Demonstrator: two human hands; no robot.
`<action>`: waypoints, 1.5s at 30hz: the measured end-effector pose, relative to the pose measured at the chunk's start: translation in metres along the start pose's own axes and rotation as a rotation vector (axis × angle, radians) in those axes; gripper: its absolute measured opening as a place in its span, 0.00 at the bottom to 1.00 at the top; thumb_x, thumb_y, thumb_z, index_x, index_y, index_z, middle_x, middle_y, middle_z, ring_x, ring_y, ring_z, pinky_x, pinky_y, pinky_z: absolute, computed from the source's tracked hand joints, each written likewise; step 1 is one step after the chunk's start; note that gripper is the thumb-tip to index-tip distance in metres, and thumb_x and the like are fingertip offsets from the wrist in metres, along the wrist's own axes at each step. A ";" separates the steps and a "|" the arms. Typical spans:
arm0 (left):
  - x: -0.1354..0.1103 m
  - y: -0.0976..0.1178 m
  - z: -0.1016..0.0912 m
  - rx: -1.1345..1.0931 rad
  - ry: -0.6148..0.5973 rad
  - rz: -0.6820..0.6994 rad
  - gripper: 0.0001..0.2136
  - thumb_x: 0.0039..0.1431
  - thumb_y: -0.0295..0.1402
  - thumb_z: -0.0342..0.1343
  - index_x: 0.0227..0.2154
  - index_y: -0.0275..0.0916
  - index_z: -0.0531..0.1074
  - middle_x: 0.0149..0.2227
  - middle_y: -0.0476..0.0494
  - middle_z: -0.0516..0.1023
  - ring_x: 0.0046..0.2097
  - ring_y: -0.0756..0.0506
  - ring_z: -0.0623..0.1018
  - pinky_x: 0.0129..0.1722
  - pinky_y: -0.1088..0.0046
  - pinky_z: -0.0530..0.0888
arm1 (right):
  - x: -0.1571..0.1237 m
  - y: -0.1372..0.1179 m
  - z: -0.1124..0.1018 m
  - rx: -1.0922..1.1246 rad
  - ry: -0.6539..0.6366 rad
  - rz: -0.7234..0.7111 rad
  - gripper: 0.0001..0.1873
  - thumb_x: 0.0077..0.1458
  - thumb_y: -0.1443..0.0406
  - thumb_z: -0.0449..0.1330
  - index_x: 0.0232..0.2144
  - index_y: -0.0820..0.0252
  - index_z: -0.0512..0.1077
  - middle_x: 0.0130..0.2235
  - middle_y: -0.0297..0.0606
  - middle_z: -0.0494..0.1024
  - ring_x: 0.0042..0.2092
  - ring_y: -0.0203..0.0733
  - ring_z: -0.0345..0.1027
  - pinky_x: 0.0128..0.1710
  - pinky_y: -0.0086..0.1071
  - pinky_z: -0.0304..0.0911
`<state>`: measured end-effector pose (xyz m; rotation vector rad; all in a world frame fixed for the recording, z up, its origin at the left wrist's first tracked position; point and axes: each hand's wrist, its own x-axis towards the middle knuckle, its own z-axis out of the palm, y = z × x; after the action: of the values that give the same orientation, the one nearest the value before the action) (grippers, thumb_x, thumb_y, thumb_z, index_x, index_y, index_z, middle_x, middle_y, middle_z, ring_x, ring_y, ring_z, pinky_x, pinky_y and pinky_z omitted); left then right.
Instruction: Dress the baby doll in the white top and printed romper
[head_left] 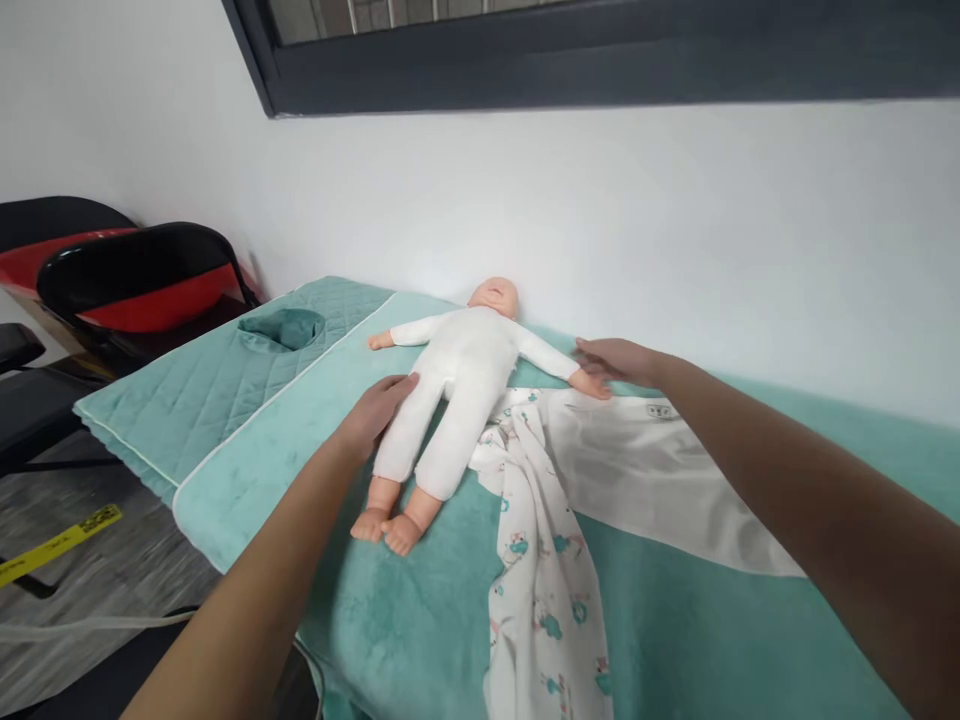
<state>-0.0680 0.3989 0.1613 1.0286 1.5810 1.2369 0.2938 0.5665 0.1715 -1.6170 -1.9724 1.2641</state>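
A baby doll [472, 350] with a white cloth body lies on its back on the green padded cover [420, 620], head toward the wall and bare feet toward me. My left hand [375, 412] rests along the outer side of the doll's leg, fingers stretched out toward its hip. Beside the doll's hand at the right, my right hand [619, 360] has its fingers apart; whether it touches the doll is unclear. A white patterned baby garment [544, 560] lies bunched right of the doll's legs. Next to it stretches a plain white cloth [645, 460], partly behind my right forearm.
The wall [637, 230] borders the bed's far side, below a dark window frame [525, 65]. A quilted section with a face hole [282, 329] is at the left. Black and red chairs [150, 280] stand beyond it. A yellow strip [60, 545] shows at the lower left.
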 end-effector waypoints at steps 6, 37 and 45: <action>-0.078 0.004 0.007 0.928 0.093 0.671 0.27 0.57 0.22 0.46 0.60 0.42 0.62 0.61 0.37 0.65 0.63 0.38 0.65 0.61 0.57 0.65 | -0.086 0.050 -0.033 -0.486 0.157 0.158 0.26 0.58 0.45 0.48 0.30 0.59 0.73 0.38 0.45 0.79 0.40 0.50 0.72 0.42 0.39 0.66; -0.247 0.101 0.202 1.088 -0.090 0.905 0.13 0.59 0.30 0.49 0.47 0.44 0.67 0.46 0.42 0.79 0.44 0.37 0.78 0.38 0.67 0.67 | -0.392 0.006 0.012 -0.834 0.141 0.019 0.12 0.60 0.60 0.51 0.39 0.59 0.72 0.42 0.44 0.78 0.41 0.48 0.72 0.31 0.32 0.57; -0.249 0.119 0.191 0.490 0.231 0.627 0.14 0.52 0.30 0.55 0.43 0.40 0.67 0.34 0.45 0.75 0.38 0.43 0.75 0.38 0.71 0.67 | -0.389 -0.002 0.030 -0.372 0.101 -0.164 0.21 0.63 0.53 0.50 0.45 0.59 0.74 0.49 0.45 0.77 0.51 0.53 0.69 0.47 0.38 0.63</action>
<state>0.1985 0.2360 0.2847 1.8522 1.8637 1.4407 0.3979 0.2036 0.2693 -1.5962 -2.3212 0.7730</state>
